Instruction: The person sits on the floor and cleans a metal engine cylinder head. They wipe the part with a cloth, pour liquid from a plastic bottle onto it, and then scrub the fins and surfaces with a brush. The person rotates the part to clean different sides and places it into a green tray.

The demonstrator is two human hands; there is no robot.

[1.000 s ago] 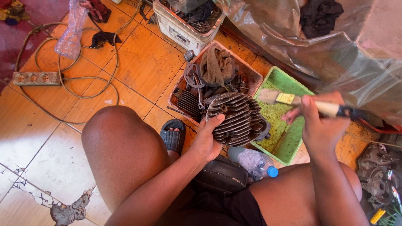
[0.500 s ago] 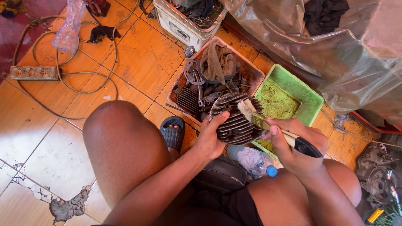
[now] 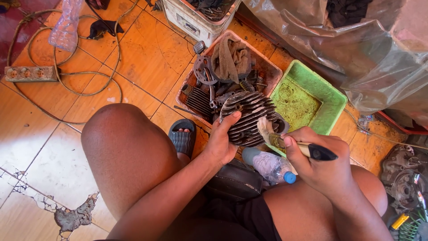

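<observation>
Left hand (image 3: 220,145) closed in a firm grip on a finned engine cylinder (image 3: 249,117). Right hand (image 3: 318,163) clasps a paintbrush (image 3: 294,145), bristles touching the fins, beside a green tray (image 3: 327,105).

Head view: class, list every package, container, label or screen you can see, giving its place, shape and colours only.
Plastic bottle: lying between the knees, clear, blue cap.
Green tray: right of the finned metal part, rectangular, grimy inside.
Pinkish tray: behind the part, rectangular, full of greasy pieces.
White box: top centre, dirty.
No screens or signs.
</observation>
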